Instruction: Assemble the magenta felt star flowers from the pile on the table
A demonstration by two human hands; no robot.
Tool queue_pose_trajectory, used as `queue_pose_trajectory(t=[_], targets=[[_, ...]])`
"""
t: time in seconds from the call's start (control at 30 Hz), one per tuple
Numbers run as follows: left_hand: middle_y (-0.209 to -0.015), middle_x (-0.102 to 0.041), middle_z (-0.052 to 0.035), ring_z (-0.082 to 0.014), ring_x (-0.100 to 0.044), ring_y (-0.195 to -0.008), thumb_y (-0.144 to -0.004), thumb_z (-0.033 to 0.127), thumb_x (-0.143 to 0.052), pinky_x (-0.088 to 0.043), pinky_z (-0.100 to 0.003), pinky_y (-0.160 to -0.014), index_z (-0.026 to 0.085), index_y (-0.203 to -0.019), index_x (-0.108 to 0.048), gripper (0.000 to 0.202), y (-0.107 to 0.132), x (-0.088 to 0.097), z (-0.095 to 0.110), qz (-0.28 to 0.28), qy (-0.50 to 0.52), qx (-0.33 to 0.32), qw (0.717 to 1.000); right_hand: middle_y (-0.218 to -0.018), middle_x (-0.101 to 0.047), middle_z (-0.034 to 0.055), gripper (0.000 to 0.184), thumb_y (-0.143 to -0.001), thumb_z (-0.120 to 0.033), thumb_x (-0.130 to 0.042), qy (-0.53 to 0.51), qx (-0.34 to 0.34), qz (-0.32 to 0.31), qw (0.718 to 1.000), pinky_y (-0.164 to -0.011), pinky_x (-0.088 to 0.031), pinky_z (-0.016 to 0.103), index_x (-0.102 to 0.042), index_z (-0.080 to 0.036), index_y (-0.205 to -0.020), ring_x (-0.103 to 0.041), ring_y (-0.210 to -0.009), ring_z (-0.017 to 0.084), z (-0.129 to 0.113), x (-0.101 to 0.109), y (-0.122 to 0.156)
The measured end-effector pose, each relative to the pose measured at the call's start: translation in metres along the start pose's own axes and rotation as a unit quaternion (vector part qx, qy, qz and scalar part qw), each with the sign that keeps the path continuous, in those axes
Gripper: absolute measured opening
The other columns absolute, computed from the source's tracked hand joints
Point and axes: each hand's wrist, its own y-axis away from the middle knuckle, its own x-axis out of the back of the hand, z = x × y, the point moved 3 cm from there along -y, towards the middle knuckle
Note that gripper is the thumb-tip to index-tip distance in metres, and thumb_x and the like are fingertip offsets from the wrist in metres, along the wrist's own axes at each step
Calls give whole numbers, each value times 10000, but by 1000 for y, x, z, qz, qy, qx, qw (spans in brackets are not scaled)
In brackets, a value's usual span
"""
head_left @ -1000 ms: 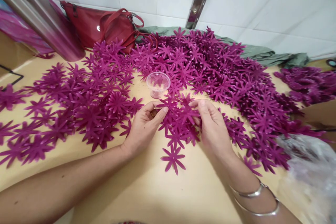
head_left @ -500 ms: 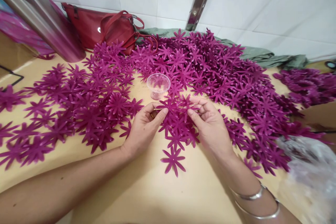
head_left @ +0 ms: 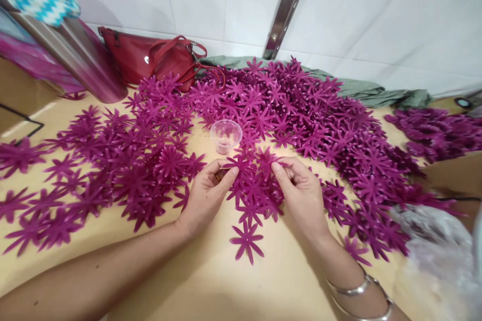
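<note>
Flat magenta flower-shaped cutouts (head_left: 309,120) cover most of a tan table (head_left: 211,281). Both my hands rest among a small cluster of them at the centre. My left hand (head_left: 205,195) has its fingers curled, thumb and forefinger pinching the edge of a cutout (head_left: 241,163). My right hand (head_left: 301,193) pinches the same small cluster of cutouts from the other side; I cannot tell whether it is the same piece. A single loose flower cutout (head_left: 246,241) lies just below my hands. A small clear plastic cup (head_left: 226,135) stands just beyond my fingers.
A red handbag (head_left: 150,57) lies at the back against the white tiled wall, beside a slanted metal cylinder (head_left: 75,60). Green cloth (head_left: 369,91) runs along the wall. A clear plastic bag (head_left: 440,256) sits at the right. More cutouts (head_left: 433,130) lie at the far right.
My right hand's fingers have shifted slightly and closed on the cutouts. The view has tilted a little, so everything sits lower in the picture. My left hand has hardly moved.
</note>
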Motion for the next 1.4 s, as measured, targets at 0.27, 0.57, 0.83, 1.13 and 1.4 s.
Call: queue_pose_trajectory(t=[0.27,0.57,0.83,1.13,1.4], targets=[[-864,-663,-17,-153,-589,-800,-954,389,-718,-499,-275,-779,185,-926,-697,207,0,-1,0,-1,-9,1,1000,-1298,-648,94,258,-1018,-301,-618,161,169,60,971,-1154,-396,551,-704,-297,-1261,-546,-1300,287,-13,5,0],[-1090,-740,-78,-232,-683,-1100,-970,283,-698,-530,-362,-1006,229,-985,-751,77,1,-1,0,-58,-113,-75,989,-1142,-730,39,149,-974,-245,-710,132,191,-35,972,-1042,-472,504,-748,-336,-1085,-591,-1182,271,-16,-12,9],[-1115,-725,-74,-223,-682,-1107,-983,286,-672,-561,-348,-974,238,-1045,-769,125,-1,0,-1,-38,-125,-65,989,-1015,-720,61,219,-939,-400,-740,-36,-25,-15,999,-889,-546,414,-631,-241,-835,-661,-975,242,-2,-12,3],[-1119,-712,-55,-196,-665,-1110,-996,264,-658,-549,-331,-1002,257,-1067,-766,130,-1,1,-2,-38,-116,-71,990,-857,-691,1,348,-782,-431,-898,-153,-130,-11,980,-686,-524,286,-686,-244,-986,-613,-744,160,1,-13,0],[-1192,-715,-72,-227,-658,-1196,-957,285,-718,-563,-352,-1008,266,-1133,-785,189,0,0,-4,-59,-122,-57,989,-676,-548,-55,205,-903,-431,-790,-110,-92,-26,989,-582,-421,235,-719,-242,-938,-483,-603,104,6,-12,2]])
